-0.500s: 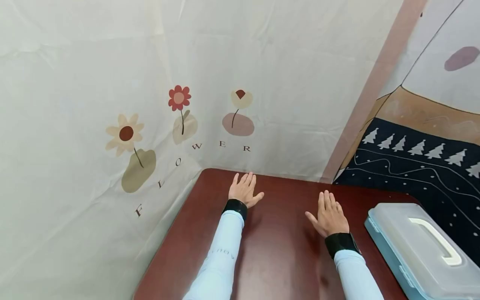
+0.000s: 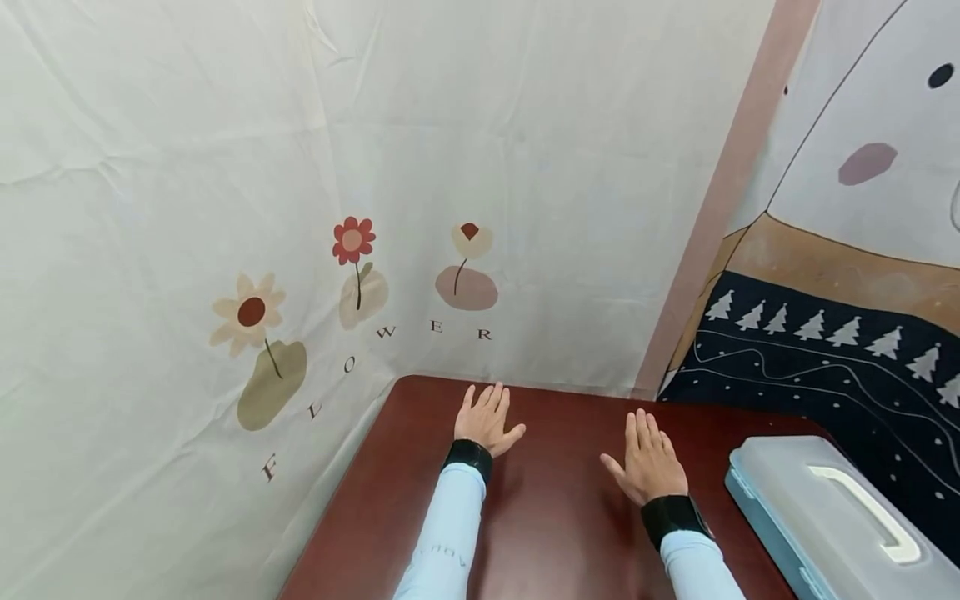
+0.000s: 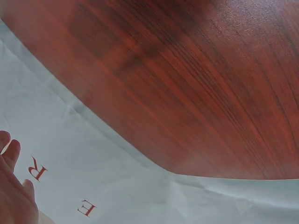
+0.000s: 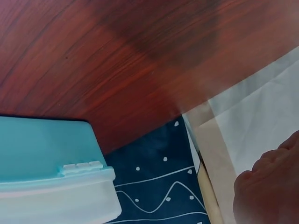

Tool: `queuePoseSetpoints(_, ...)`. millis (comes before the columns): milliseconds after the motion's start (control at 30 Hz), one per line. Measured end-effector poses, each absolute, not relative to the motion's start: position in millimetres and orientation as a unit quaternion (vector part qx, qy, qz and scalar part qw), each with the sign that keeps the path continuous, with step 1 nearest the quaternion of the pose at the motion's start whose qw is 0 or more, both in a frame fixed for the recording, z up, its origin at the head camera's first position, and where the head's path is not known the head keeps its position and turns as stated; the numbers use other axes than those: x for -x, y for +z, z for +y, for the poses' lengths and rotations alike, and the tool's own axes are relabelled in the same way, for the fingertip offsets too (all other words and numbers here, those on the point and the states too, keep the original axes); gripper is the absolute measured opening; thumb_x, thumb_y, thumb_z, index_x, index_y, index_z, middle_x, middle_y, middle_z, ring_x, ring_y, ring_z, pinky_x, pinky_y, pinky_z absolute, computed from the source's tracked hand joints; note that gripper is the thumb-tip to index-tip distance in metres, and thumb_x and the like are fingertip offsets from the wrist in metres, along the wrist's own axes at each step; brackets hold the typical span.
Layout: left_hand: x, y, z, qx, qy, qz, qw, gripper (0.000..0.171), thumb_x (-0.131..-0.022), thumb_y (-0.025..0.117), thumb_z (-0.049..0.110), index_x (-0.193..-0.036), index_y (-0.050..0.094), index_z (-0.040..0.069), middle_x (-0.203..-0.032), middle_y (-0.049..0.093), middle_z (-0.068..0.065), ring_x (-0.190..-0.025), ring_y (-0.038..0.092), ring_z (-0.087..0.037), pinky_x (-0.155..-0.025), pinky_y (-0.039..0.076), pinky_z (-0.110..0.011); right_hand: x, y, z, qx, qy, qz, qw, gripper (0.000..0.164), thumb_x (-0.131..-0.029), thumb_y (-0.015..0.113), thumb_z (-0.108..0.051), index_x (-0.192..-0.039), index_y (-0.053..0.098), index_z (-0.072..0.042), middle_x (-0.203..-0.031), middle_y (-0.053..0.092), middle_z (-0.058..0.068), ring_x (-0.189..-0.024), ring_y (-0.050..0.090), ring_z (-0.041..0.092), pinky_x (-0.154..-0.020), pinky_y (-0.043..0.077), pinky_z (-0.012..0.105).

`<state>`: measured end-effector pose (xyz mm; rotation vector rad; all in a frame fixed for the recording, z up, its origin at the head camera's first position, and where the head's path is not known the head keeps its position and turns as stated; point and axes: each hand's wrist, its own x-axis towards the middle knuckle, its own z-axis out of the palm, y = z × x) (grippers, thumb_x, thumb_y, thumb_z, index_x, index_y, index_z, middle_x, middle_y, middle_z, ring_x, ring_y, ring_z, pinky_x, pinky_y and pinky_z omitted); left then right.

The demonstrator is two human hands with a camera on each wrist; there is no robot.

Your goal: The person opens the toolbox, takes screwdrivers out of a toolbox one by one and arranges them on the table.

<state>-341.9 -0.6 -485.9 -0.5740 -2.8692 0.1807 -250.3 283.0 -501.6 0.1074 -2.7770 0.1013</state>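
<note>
My left hand (image 2: 486,420) is over the far part of the dark red wooden table (image 2: 555,500), fingers straight and slightly spread, holding nothing. Level with it to the right, my right hand (image 2: 649,460) stretches forward with straight fingers and the thumb out to the side, also without anything in it. Shadows fall on the wood below both. In the left wrist view a bit of the left hand (image 3: 16,186) shows at the lower left; in the right wrist view part of the right hand (image 4: 271,182) fills the lower right corner.
A light blue box (image 2: 765,525) with a translucent lid and white handle stands on the table's right side. Behind the table hangs a pale cloth (image 2: 585,208) printed with flowers and letters. A dark blue cloth with white trees (image 2: 813,326) hangs at the right.
The head view has tilted up and turned slightly right, so the table, flowers and hands sit lower in it. Both hands keep their straight-fingered pose.
</note>
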Motion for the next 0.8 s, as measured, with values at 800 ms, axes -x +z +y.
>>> queuePoseSetpoints(800, 348, -499, 21, 0.207, 0.07, -0.967, 0.132, 0.079, -0.091, 0.031, 0.07, -0.151, 0.034, 0.019, -0.157, 0.036, 0.001, -0.144, 0.037, -0.017, -0.121, 0.024, -0.046, 256, -513, 289, -0.007, 0.039, -0.988, 0.146, 0.086, -0.09, 0.057, -0.051, -0.145, 0.032, 0.01, -0.153, 0.031, 0.028, -0.142, 0.03, 0.043, -0.114, 0.026, 0.063)
